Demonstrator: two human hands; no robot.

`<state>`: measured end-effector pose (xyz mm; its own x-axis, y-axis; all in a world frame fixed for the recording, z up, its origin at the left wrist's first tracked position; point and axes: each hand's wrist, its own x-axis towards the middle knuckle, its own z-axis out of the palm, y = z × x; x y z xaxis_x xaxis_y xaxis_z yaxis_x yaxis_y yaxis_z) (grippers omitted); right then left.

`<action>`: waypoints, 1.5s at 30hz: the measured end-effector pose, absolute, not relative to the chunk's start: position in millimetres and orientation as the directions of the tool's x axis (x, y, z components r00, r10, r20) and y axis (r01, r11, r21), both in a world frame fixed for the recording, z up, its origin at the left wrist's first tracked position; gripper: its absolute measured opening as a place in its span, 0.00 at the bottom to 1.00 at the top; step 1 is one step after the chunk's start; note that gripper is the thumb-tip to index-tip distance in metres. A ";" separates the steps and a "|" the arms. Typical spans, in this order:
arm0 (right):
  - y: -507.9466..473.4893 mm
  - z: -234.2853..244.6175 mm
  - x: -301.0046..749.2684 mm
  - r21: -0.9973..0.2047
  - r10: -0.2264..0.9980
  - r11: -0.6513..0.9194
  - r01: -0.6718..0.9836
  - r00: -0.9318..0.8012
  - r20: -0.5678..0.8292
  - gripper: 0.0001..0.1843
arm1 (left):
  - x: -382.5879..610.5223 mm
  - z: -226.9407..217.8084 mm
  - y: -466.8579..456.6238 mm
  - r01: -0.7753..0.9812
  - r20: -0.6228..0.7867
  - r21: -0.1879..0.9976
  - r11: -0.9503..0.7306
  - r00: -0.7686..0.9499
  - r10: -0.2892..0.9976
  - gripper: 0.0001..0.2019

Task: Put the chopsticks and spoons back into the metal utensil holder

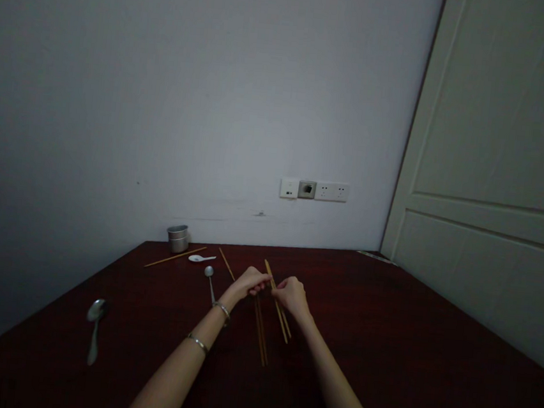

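A: Inventory, left to right. Clock centred on the hands.
B: Between 8 and 9: one big metal spoon, bowl pointing away. Edges soft.
A: Further back?
B: Half past 9, near the wall: one metal cup. Contents can't be made out. One lone chopstick slants just in front of it. One white spoon right of that.
A: Then 9?
B: One long-handled spoon; lower end of its handle goes behind the left forearm. Just beyond, towards 10, one more slanting stick, near end hidden by the left hand.
A: Spoons three, then. Hands?
B: Left: fingers curled in, thumb side on the upper part of the pale chopsticks. Two bangles on that arm. Right hand: thumb and fingers pinched on the same bunch, just below.
A: How many in the bunch?
B: Two lower ends show, aimed at 5. Upper ends overlap, so count there is unclear. Grip points partly covered by fingers.
A: 6 o'clock?
B: Two darker stick shapes. Can't tell if sticks or reflections on the red-brown table.
A: Right side?
B: Near 1: row of wall plates, markings too small to read. 2: pale panelled door, cut off by the frame.
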<state>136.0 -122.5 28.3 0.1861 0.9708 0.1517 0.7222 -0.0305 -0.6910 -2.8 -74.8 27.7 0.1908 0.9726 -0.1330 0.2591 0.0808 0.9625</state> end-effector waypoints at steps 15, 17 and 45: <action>-136.9 13.7 117.2 -0.480 0.987 0.020 0.877 0.059 0.150 0.14 | -43.7 30.8 -68.8 0.490 -0.071 0.870 0.048 0.028 0.997 0.10; -140.2 16.2 115.5 -0.460 0.987 0.028 0.888 0.049 0.153 0.15 | -42.3 29.7 -69.2 0.513 -0.082 0.857 0.055 0.030 0.996 0.10; -142.0 12.5 117.4 -0.471 0.993 0.008 0.882 0.048 0.106 0.13 | -14.5 16.3 -78.1 0.927 0.015 0.354 -0.125 0.128 0.992 0.15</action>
<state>117.4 -142.0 12.5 0.0479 0.9932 0.1060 0.8823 0.0077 -0.4705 -14.5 -78.1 16.3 0.1279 0.9917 0.0148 0.9270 -0.1248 0.3536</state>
